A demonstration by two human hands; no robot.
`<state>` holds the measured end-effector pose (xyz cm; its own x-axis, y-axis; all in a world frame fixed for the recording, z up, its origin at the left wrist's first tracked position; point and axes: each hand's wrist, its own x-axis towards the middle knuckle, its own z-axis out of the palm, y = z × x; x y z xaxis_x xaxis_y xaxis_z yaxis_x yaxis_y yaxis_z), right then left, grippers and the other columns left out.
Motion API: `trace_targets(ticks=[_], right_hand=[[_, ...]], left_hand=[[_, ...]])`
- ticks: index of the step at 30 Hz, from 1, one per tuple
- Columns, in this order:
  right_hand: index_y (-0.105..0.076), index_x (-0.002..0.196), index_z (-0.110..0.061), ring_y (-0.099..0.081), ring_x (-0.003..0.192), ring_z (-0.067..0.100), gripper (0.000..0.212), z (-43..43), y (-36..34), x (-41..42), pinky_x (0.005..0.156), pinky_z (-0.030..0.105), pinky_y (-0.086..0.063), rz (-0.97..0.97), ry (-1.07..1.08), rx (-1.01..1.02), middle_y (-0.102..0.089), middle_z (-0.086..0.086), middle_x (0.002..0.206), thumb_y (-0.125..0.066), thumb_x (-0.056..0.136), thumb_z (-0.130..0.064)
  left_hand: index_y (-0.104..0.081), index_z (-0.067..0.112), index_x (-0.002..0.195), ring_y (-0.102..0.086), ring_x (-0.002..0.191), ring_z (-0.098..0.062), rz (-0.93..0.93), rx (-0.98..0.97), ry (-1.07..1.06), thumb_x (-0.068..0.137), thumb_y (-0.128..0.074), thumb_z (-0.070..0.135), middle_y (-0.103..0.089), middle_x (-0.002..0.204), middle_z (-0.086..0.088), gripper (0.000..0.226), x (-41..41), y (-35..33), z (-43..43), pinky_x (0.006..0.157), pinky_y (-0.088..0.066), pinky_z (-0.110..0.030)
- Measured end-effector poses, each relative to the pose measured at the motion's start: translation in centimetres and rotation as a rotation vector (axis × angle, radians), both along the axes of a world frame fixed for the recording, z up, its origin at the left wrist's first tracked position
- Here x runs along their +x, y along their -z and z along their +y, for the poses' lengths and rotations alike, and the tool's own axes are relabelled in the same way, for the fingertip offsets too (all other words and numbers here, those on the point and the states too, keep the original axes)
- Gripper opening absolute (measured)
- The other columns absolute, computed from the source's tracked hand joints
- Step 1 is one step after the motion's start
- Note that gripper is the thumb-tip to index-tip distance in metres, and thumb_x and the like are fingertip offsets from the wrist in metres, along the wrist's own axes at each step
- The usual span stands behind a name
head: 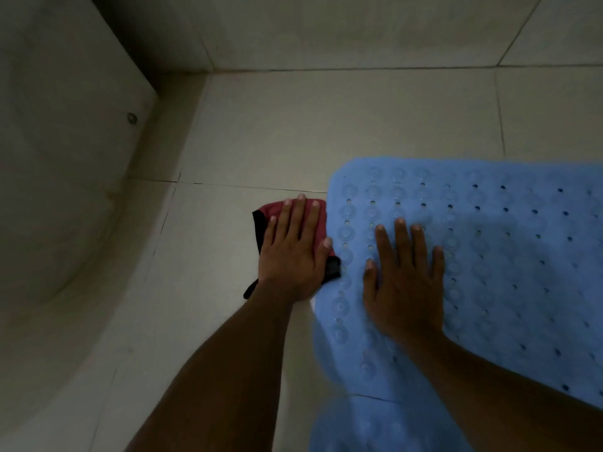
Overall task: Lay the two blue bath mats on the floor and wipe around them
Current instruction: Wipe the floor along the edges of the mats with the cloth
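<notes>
1. Now the left hand [292, 252] lies flat, fingers straight, on a red cloth [270, 208] just left of the mat [505, 256].
2. Right hand [404, 282] presses flat on the mat, which lies on the floor [293, 132].

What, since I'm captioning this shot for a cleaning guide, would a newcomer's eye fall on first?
The light blue perforated rubber bath mat stands out, lying on the pale tiled floor at the right, with the right hand pressed flat on it. Just off its left edge, the left hand presses a red and black cloth onto the floor.
</notes>
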<state>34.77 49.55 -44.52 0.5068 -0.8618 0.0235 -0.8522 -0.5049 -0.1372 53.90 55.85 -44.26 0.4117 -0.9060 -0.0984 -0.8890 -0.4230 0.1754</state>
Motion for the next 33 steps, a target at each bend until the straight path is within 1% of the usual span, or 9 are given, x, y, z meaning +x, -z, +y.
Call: trace_targets(ticks=[7,13,20,22,24,26,28,30,33], right_hand=[[-0.016,0.161,-0.024,-0.005,0.156,0.033,0.068,-0.5,-0.5,0.3,0.122,0.061,-0.009,0.066,0.002,0.084,-0.009,0.010,0.169,-0.035,0.099,-0.044],[-0.024,0.159,-0.021,-0.012,0.155,0.035,0.067,-0.5,-0.6,0.3,0.121,0.062,-0.012,0.043,0.002,0.093,-0.017,0.013,0.167,-0.040,0.098,-0.042],[-0.029,0.158,-0.023,-0.018,0.154,0.034,0.067,-0.6,-0.6,0.3,0.121,0.061,-0.015,-0.010,0.009,0.080,-0.022,0.011,0.166,-0.045,0.095,-0.041],[-0.031,0.157,-0.023,-0.022,0.153,0.033,0.068,-0.7,-0.7,0.3,0.121,0.060,-0.016,-0.031,0.016,0.095,-0.026,0.011,0.165,-0.048,0.094,-0.041],[-0.039,0.154,-0.023,-0.029,0.150,0.033,0.067,-0.5,-0.9,0.4,0.119,0.059,-0.021,-0.075,0.031,0.101,-0.033,0.010,0.162,-0.052,0.091,-0.041],[-0.049,0.149,-0.022,-0.043,0.140,0.036,0.063,-1.6,-1.6,0.6,0.110,0.056,-0.030,-0.160,0.043,0.088,-0.045,0.010,0.155,-0.053,0.088,-0.041],[-0.052,0.146,-0.019,-0.049,0.131,0.037,0.061,-5.0,-2.0,1.2,0.100,0.051,-0.034,-0.216,0.057,0.039,-0.050,0.011,0.150,-0.050,0.089,-0.040],[-0.047,0.148,-0.017,-0.041,0.140,0.036,0.060,-9.3,-2.0,2.1,0.105,0.053,-0.031,-0.169,0.080,0.013,-0.044,0.011,0.155,-0.046,0.093,-0.039],[-0.033,0.156,-0.016,-0.022,0.152,0.033,0.064,-11.9,-0.7,2.7,0.119,0.059,-0.018,-0.031,0.045,0.038,-0.026,0.010,0.165,-0.037,0.098,-0.042]], left_hand=[[-0.007,0.020,0.163,0.005,0.157,-0.025,0.010,0.053,0.028,0.103,-0.018,0.055,-0.001,0.171,-0.006,0.071,0.6,-0.2,-0.5,0.127,-0.004,-0.047],[-0.004,0.021,0.163,0.007,0.157,-0.024,0.019,0.112,0.016,0.103,-0.011,0.057,0.001,0.171,-0.006,0.071,0.5,-0.7,-0.6,0.126,-0.007,-0.049],[-0.012,0.018,0.163,0.000,0.158,-0.026,0.003,0.090,0.031,0.103,-0.013,0.056,-0.005,0.171,-0.007,0.071,2.1,-0.7,-3.4,0.126,-0.011,-0.050],[-0.011,0.019,0.163,0.001,0.158,-0.026,0.002,0.088,0.026,0.102,-0.009,0.057,-0.005,0.171,-0.007,0.072,2.8,-0.9,-4.8,0.126,-0.009,-0.049],[-0.011,0.020,0.163,0.002,0.158,-0.025,-0.008,0.088,0.028,0.102,-0.007,0.058,-0.004,0.171,-0.006,0.072,3.1,-0.8,-5.5,0.126,-0.009,-0.049],[-0.011,0.020,0.163,0.001,0.158,-0.024,-0.017,0.093,0.027,0.102,-0.008,0.058,-0.005,0.171,-0.006,0.072,3.3,-0.6,-5.7,0.126,-0.010,-0.049],[-0.011,0.020,0.163,0.000,0.158,-0.025,-0.021,0.089,0.019,0.103,-0.013,0.056,-0.005,0.171,-0.006,0.070,3.5,-0.4,-5.8,0.126,-0.010,-0.049],[-0.010,0.020,0.163,0.000,0.158,-0.026,-0.018,0.078,0.020,0.104,-0.016,0.054,-0.004,0.171,-0.007,0.069,3.8,-0.4,-6.6,0.126,-0.009,-0.049],[-0.012,0.020,0.163,-0.005,0.157,-0.028,-0.017,0.060,0.028,0.104,-0.017,0.053,-0.009,0.170,-0.008,0.068,4.9,-0.2,-9.0,0.125,-0.012,-0.050]])
